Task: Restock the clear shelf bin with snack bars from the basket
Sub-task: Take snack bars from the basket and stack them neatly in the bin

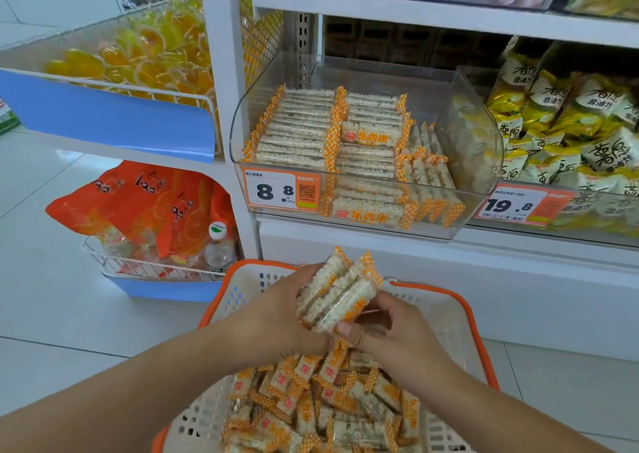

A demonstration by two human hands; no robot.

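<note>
A small stack of rice snack bars [337, 290] in orange-checked wrappers is held above the basket by both hands. My left hand [276, 311] grips the stack from the left, and my right hand [387, 331] pinches its lower right end. Below them the white basket [456, 318] with an orange rim holds several loose bars [328, 404]. The clear shelf bin [480, 141] sits on the shelf above, with neat rows of the same bars filling its left and middle; its right part holds fewer.
A price tag [280, 191] reading 8.8 is on the bin's front. Yellow snack bags [567, 131] fill the neighbouring bin to the right. At left, a wire rack holds yellow candies [138, 58], and a lower wire basket holds orange bags [145, 207] and a water bottle [218, 248].
</note>
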